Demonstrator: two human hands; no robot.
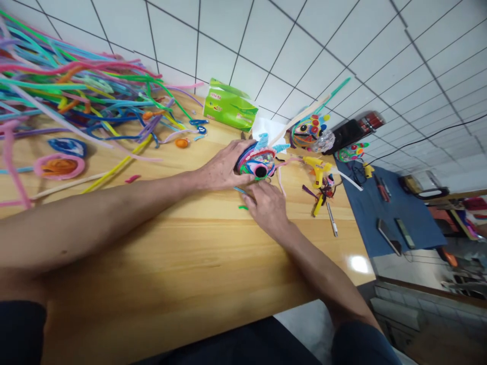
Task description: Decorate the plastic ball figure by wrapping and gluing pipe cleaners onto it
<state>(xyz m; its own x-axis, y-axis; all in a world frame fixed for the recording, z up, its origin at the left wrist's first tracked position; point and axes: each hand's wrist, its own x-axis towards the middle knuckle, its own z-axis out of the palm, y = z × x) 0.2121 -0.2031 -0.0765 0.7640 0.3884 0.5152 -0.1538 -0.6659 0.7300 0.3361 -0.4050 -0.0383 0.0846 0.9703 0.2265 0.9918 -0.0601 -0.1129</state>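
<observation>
My left hand (228,165) is wrapped round the side of a colourful pipe-cleaner craft head (260,171), keeping it on the wooden table. The head has a big black eye, pink and blue trim, and light-blue fuzzy horns on top. Just in front of it, my right hand (268,205) has its fingers curled in close to the head's lower edge. What those fingertips pinch, if anything, is too small to make out. A short green pipe-cleaner piece (243,207) lies beside the right hand, and a blue bit shows between the hands.
Loose pipe cleaners (87,96) pile up on the left. A green tissue pack (230,106) stands behind. To the right are a second craft head (306,131), a yellow glue gun (317,168), a pen (332,220) and a blue mat (414,213) bearing a phone (388,236).
</observation>
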